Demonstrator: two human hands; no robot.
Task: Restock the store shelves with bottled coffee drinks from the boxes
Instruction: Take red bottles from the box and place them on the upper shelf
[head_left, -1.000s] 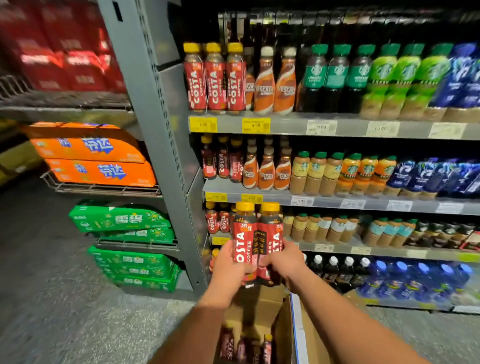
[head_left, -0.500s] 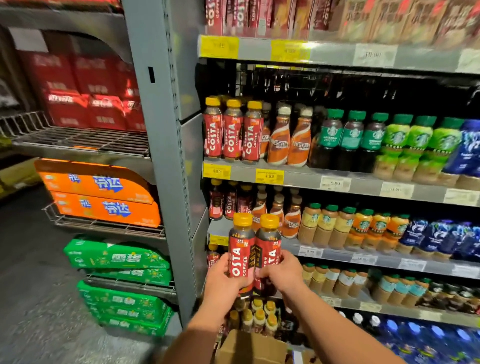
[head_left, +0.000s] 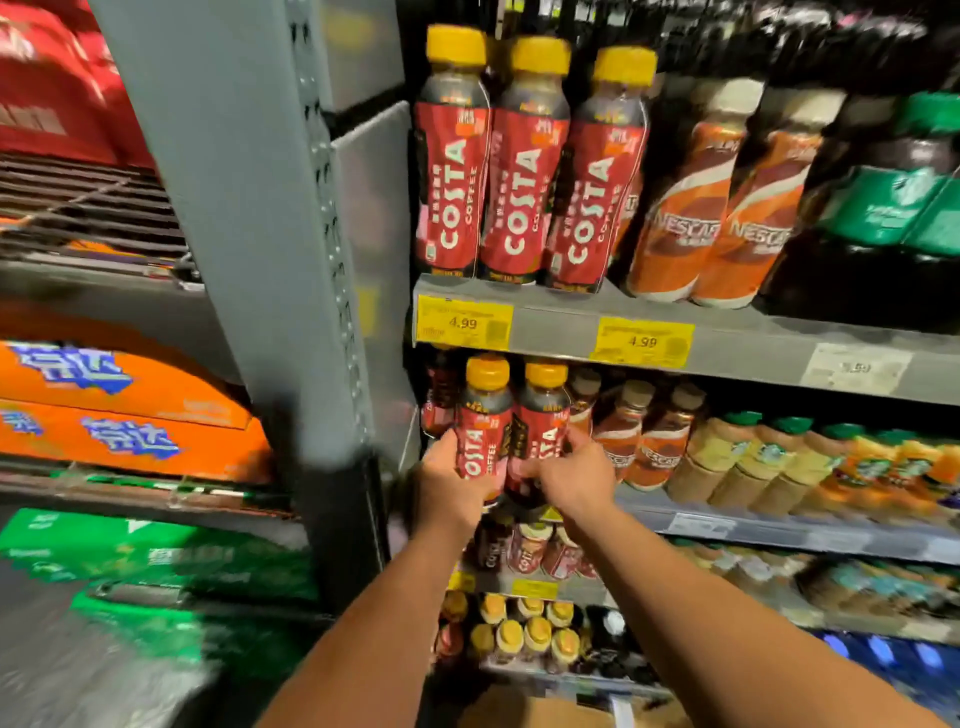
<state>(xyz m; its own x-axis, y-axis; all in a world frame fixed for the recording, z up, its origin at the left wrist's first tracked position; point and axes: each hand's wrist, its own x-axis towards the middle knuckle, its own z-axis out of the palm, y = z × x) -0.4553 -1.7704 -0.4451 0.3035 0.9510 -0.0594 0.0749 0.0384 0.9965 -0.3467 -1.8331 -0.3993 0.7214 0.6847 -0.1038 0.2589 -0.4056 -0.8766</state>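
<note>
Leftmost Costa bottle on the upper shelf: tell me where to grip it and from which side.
Grip the leftmost Costa bottle at its shoulder under the yellow cap, coming from the front. It stands upright at the shelf edge, a neighbour bottle against one side and the grey side panel near the other, so fingers probably fit only where the bottles narrow.

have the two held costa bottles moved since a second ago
Yes, upward: the two Costa bottles were one shelf lower; their caps now sit just under the shelf edge with the yellow 4.99 tags.

Grey steel upright (head_left: 249, 234), wire rack (head_left: 88, 208), speckled floor (head_left: 62, 686)
</note>
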